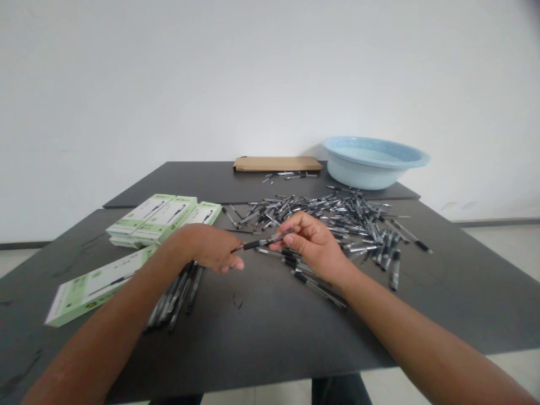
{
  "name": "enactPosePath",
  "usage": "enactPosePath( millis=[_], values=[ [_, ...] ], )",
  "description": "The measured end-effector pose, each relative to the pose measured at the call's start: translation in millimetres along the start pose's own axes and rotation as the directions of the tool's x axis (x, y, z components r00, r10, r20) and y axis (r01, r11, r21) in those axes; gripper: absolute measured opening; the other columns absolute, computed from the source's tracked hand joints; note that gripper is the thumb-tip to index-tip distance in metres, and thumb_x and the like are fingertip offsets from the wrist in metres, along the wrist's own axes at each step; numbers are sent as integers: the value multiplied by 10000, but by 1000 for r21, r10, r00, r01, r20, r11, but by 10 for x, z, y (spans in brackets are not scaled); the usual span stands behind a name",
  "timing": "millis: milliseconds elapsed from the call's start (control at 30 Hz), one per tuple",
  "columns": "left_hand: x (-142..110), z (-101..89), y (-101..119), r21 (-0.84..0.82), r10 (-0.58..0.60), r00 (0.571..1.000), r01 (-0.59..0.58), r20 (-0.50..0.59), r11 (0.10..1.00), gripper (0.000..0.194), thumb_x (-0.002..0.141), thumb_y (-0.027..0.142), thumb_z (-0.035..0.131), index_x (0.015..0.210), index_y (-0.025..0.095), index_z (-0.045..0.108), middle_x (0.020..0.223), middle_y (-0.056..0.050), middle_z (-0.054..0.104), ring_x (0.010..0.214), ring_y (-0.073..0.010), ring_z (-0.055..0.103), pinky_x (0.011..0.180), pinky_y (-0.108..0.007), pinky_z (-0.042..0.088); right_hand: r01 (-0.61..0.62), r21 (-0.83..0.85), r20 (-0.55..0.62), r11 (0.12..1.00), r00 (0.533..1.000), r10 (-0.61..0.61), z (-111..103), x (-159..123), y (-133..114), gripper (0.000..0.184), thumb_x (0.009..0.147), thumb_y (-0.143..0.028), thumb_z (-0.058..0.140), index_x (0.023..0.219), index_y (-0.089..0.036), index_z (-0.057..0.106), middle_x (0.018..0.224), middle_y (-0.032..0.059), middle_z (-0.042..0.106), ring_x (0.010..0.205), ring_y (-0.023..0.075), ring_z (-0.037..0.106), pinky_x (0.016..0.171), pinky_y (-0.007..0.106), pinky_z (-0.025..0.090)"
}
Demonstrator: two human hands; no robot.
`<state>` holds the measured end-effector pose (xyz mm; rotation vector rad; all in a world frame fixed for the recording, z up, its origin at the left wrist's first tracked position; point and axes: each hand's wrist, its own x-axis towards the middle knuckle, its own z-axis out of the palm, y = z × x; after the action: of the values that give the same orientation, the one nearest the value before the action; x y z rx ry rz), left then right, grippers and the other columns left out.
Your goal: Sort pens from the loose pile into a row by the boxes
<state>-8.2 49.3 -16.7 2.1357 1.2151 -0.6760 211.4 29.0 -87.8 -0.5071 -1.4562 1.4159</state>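
Note:
Between my two hands a black-and-clear pen point(255, 244) is held above the table, lying nearly level and a little higher at its right end. My right hand point(314, 243) pinches that right end between thumb and fingers. At the pen's left tip, my left hand point(213, 247) has its fingers closed; its palm side is hidden. Below my left wrist several pens point(179, 298) lie side by side in a row. A large loose heap of similar pens point(350, 219) spreads behind and around my right hand, with a few point(318, 288) under my right wrist.
Green-and-white pen boxes point(154, 216) are stacked at the left, and another box point(99, 287) lies nearer, partly behind my left forearm. A light blue basin point(371, 171) stands at the back right beside flat brown cardboard point(276, 164). Several pen parts point(291, 175) lie before the cardboard.

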Motion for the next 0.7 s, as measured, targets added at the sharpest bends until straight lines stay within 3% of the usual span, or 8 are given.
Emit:
enactPosePath(
  millis=[300, 700],
  values=[
    [-21, -13, 70, 46, -24, 1000, 24, 0, 999, 286, 895, 349, 438, 986, 141, 612, 891, -94, 746, 757, -208, 677, 640, -263, 489, 20, -114, 0, 993, 1000, -20, 59, -48, 33, 181, 841, -323, 666, 940, -209, 565, 812, 13, 680, 799, 158, 688, 701, 283, 508],
    [-30, -8, 125, 84, -16, 1000, 17, -14, 996, 356, 896, 331, 450, 1137, 111, 593, 901, -103, 751, 772, -214, 678, 623, -250, 483, -12, -119, -3, 993, 1000, 11, 87, -57, 86, 199, 843, -328, 661, 961, -202, 563, 820, 21, 676, 809, 169, 686, 705, 292, 503]
  ],
)
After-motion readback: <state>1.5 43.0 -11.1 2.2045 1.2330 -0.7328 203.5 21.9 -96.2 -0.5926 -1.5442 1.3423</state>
